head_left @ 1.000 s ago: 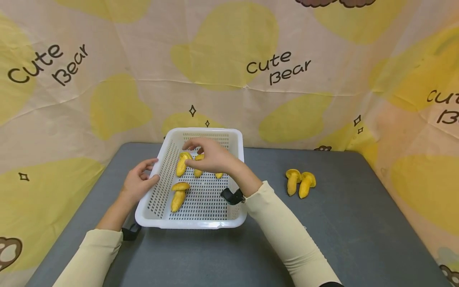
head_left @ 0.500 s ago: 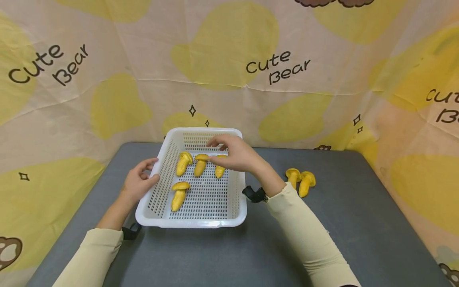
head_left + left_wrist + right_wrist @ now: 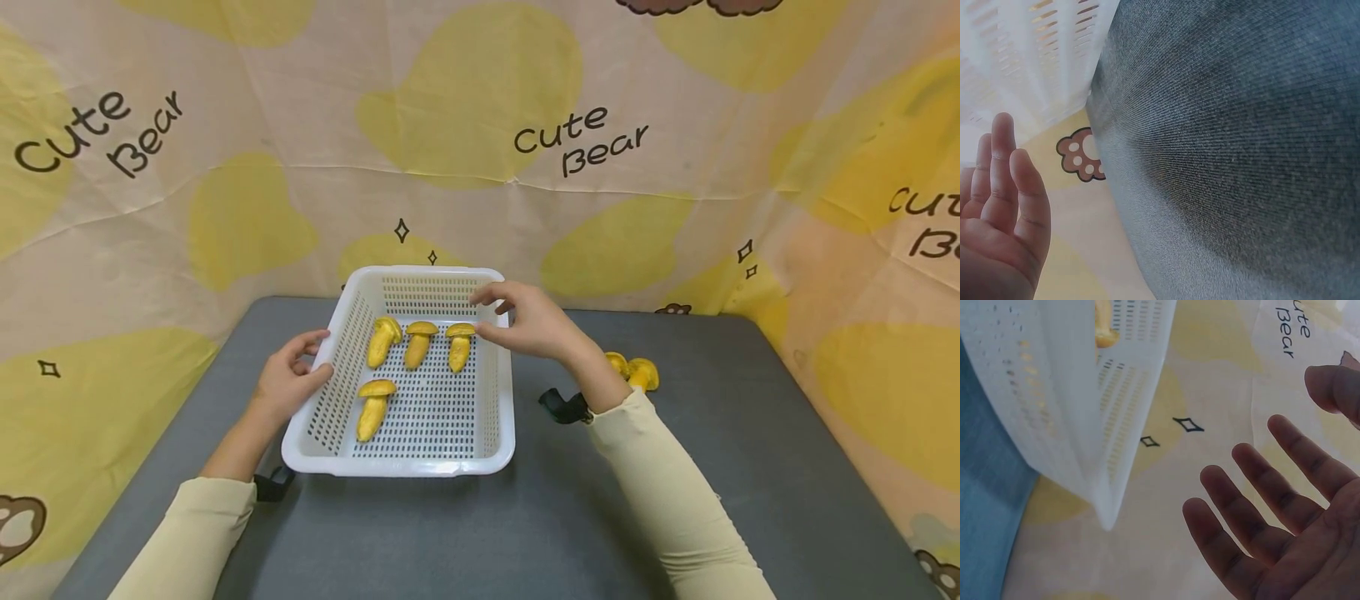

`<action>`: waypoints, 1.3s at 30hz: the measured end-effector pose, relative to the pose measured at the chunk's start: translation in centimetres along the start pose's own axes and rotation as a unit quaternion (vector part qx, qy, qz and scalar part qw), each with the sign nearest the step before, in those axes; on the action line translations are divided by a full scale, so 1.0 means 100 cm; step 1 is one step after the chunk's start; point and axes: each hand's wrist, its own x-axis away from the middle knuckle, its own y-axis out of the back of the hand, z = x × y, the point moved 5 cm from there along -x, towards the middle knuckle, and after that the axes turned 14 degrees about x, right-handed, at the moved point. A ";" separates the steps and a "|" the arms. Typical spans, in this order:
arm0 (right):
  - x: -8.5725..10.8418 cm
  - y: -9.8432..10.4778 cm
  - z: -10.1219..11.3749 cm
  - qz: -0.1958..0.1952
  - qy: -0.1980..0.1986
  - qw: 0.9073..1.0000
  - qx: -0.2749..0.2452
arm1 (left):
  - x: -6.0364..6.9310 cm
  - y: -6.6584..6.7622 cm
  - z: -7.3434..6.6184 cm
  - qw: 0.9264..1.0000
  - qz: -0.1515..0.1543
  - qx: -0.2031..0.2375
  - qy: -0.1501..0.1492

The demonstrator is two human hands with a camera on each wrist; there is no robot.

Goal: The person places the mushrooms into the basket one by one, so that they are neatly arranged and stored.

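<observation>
A white perforated basket [image 3: 397, 468] holds yellow mushrooms: three in a back row, including the right one [image 3: 459, 350], and one [image 3: 372, 412] nearer the front left. My left hand [image 3: 288, 379] touches the basket's left rim with fingertips and thumb; in the left wrist view its relaxed fingers [image 3: 1002, 169] are beside the basket wall [image 3: 1054, 56]. Above the basket's back right rim is my empty right hand [image 3: 532, 323], its fingers spread in the right wrist view, where the hand [image 3: 1291, 512] appears apart from the basket [image 3: 1072, 394].
Two more yellow mushrooms [image 3: 642, 373] lie on the grey table [image 3: 750, 450] right of the basket, partly hidden behind the right forearm. A patterned cloth [image 3: 465, 108] hangs behind the table. Black straps [image 3: 566, 408] are on both wrists.
My right hand has moved right from over the mushrooms to the basket's right rim, uncovering the back row. The forearm now partly covers the two mushrooms on the table. My left hand stays put.
</observation>
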 end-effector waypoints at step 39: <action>0.067 0.007 -0.138 0.098 -0.112 0.986 0.075 | 0.000 0.000 -0.001 1.000 0.002 0.019 -0.011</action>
